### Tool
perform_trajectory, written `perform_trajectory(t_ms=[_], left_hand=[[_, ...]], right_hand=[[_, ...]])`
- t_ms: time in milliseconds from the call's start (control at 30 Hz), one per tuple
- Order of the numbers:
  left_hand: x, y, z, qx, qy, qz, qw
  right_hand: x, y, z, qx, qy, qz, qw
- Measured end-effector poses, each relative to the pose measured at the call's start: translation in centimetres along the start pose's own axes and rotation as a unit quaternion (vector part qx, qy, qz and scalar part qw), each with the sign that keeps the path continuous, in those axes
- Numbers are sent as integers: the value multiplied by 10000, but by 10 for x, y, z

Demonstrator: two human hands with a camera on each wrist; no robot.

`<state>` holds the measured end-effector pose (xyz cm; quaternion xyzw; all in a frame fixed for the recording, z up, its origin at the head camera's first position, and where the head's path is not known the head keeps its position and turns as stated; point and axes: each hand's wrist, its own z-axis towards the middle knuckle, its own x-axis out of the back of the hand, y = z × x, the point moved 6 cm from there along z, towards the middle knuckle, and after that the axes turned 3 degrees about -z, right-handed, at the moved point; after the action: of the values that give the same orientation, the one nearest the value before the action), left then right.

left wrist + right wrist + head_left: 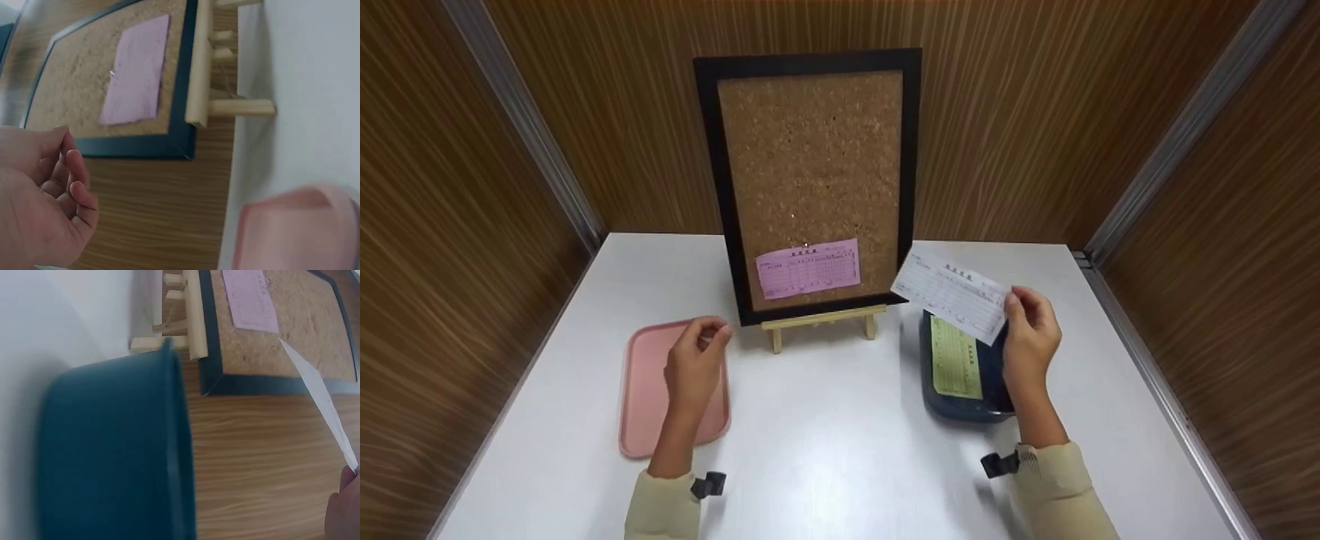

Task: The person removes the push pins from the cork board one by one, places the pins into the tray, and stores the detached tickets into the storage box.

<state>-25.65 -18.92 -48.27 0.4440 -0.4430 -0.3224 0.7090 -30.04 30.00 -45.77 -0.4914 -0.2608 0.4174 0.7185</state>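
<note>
My right hand (1031, 334) pinches a white printed slip (949, 292) by its right end, above a dark blue bin (967, 411). Inside that bin lies a yellow-green slip (956, 360). My left hand (694, 367) is over a pink tray (641, 390), fingers curled and thumb tip meeting the index finger; I see nothing between them, though a tiny item could be hidden. A pink printed slip (808, 268) is fixed low on the black-framed cork board (817, 150), with a small shiny pin (112, 73) at its edge.
A small wooden easel (825, 317) supports the board on the white table (825, 450). Wood-grain panels (1005, 112) enclose the table at the back and both sides. Each wrist carries a black camera mount (709, 485).
</note>
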Motion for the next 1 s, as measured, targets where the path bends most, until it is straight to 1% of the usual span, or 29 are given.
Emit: perform_trajectory(t_ms=[200, 333, 400, 500, 600, 733, 867, 933, 1000], left_hand=[[19, -37, -12, 388, 87, 456, 9982], [27, -55, -18, 712, 23, 619, 9955], [29, -62, -20, 807, -17, 690, 9943], [30, -71, -23, 840, -51, 863, 9927], [30, -81, -23, 829, -80, 1133, 9901], [30, -93, -22, 896, -146, 1430, 9855], [32, -98, -21, 963, -258, 1604, 9820], [32, -98, -20, 960, -293, 1673, 9808], [32, -99, -20, 942, -330, 1687, 9806]], right_hand=[[19, 26, -15, -553, 474, -37, 9973], [29, 42, -24, -897, 770, -53, 9930], [33, 48, -27, -1017, 911, -28, 9906], [40, 54, -30, -1162, 1089, -72, 9872], [46, 59, -33, -1296, 1196, -212, 9841], [49, 53, -40, -1377, 1240, -609, 9808], [50, 55, -41, -1303, 1258, -986, 9785], [51, 64, -40, -1264, 1237, -1084, 9783], [50, 66, -39, -1225, 1181, -1176, 9784]])
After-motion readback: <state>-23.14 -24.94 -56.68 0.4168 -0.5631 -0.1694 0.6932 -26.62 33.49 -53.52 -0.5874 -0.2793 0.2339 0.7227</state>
